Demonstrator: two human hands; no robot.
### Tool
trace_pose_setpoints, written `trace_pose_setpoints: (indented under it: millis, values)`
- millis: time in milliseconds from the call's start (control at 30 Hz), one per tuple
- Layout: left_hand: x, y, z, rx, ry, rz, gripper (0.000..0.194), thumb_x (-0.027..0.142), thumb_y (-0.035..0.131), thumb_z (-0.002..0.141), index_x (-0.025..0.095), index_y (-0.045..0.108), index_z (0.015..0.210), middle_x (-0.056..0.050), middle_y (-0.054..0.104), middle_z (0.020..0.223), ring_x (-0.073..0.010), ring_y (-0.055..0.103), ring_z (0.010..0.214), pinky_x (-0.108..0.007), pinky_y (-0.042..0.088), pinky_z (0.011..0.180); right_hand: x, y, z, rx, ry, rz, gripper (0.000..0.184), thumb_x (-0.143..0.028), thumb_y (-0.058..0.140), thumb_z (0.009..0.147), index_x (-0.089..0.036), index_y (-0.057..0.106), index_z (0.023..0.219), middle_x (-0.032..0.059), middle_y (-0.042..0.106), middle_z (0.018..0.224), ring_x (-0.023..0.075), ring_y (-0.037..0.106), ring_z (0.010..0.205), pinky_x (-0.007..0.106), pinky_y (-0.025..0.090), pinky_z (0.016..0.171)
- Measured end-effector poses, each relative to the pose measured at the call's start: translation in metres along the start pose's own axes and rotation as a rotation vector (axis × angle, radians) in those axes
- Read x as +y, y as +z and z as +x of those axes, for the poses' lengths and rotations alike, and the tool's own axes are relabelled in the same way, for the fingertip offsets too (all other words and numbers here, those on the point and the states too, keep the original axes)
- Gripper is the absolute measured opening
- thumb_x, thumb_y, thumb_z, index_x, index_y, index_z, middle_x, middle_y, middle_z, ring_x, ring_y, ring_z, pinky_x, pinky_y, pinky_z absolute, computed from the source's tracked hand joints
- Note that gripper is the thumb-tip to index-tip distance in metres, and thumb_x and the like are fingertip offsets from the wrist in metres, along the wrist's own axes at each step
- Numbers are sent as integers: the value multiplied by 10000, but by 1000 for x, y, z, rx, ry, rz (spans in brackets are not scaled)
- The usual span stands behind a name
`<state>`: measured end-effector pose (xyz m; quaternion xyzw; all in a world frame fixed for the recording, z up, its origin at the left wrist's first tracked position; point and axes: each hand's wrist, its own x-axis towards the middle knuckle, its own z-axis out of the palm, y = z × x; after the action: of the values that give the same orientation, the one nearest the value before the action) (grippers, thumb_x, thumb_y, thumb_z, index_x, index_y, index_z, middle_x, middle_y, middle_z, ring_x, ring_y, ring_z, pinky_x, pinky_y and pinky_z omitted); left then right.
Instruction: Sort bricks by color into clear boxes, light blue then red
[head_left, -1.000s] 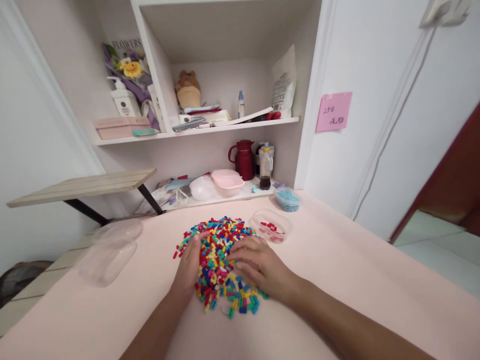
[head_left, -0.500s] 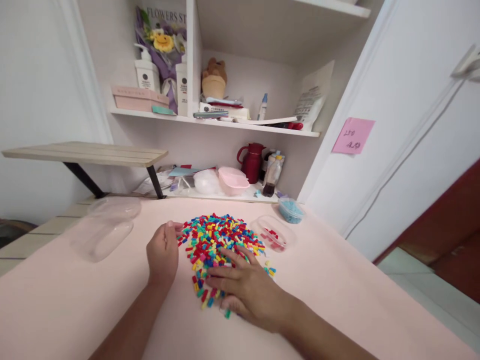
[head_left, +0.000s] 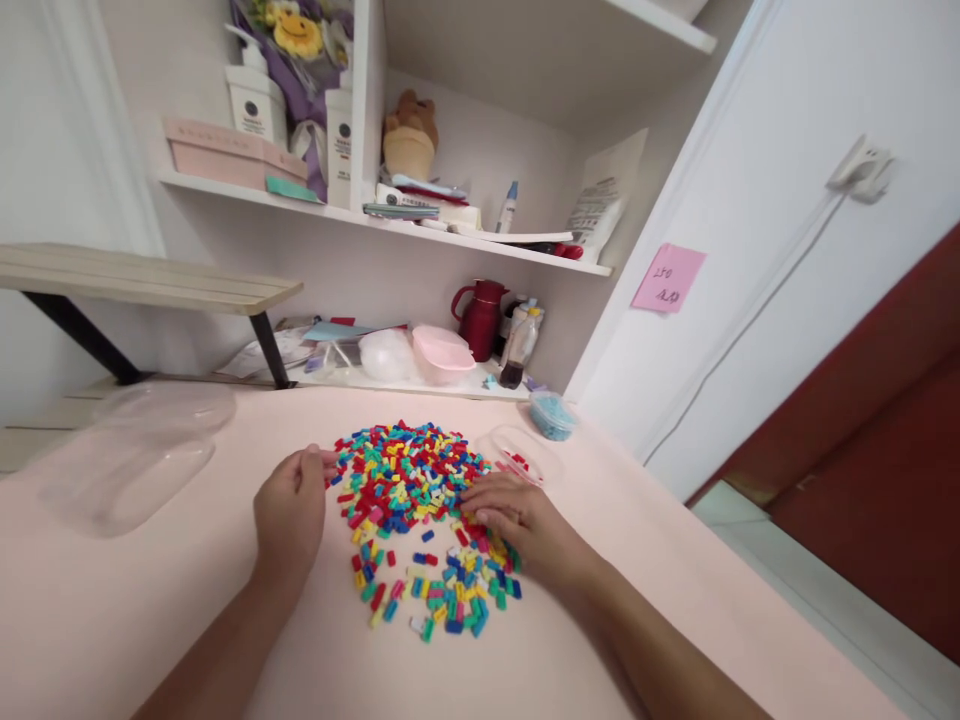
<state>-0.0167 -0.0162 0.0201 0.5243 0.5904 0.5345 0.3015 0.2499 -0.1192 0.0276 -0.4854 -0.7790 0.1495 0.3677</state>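
A wide heap of small colourful toy bricks (head_left: 409, 470) lies on the pink tabletop, with looser bricks strewn along its near side. At the heap's left edge is my left hand (head_left: 292, 505), its fingers curled together and the fingertips beside the outer bricks; whatever they may pinch is hidden. My right hand (head_left: 521, 520) rests on the right side of the heap, fingers stretched out and slightly bent over the bricks. Just beyond it, a clear plastic tray (head_left: 551, 455) contains several red bricks (head_left: 517, 463).
A tub of light-blue pieces (head_left: 553, 415) stands at the back right. Clear plastic containers (head_left: 150, 470) lie at the left. Behind the table are a pink bowl (head_left: 444, 355), a red jug (head_left: 482, 320) and a bottle (head_left: 519, 350). A small wooden stand (head_left: 150, 280) is at the left.
My right hand has moved from the near middle of the heap up to its right side, uncovering scattered bricks and a bare patch. The view has shifted right; my left hand stays at the left edge.
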Motion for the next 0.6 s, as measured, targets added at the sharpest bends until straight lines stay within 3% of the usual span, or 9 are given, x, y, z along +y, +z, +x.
trace_pose_setpoints:
  millis: [167, 267, 400, 533, 600]
  values:
    - [4, 1, -1, -12, -71, -20, 301, 423, 476, 843, 220, 683, 765, -9, 698, 674, -207, 655, 730, -304, 462, 724, 1, -3, 0, 164, 94, 7, 195, -307, 573, 927, -263, 742, 1013, 79, 689, 1041, 221, 626, 1003, 404, 498, 914]
    - [6, 2, -4, -21, -74, 10, 293, 422, 481, 840, 229, 680, 747, 20, 630, 567, -190, 617, 650, -290, 439, 668, -2, -9, -1, 185, 139, -43, 168, -271, 606, 894, -248, 752, 976, 63, 652, 904, 183, 614, 801, 319, 514, 713]
    - [6, 2, -7, -44, -59, 11, 297, 445, 491, 835, 236, 671, 726, 44, 550, 476, -172, 550, 566, -280, 409, 609, -9, -16, -4, 91, 175, -131, 139, -249, 626, 886, -246, 756, 935, 28, 645, 791, 144, 576, 679, 269, 477, 657]
    - [4, 4, -6, -38, -44, 8, 306, 449, 494, 833, 226, 671, 721, 38, 573, 477, -169, 560, 588, -272, 416, 633, -16, -12, -6, -40, 194, -235, 131, -224, 624, 890, -254, 747, 923, 27, 703, 893, 152, 636, 786, 262, 478, 730]
    - [2, 4, -5, -34, -40, -8, 311, 449, 498, 828, 216, 669, 714, 31, 577, 476, -168, 559, 579, -271, 419, 627, -19, -7, -7, -125, 135, -222, 164, -200, 593, 905, -259, 736, 961, 28, 713, 958, 159, 649, 862, 266, 487, 788]
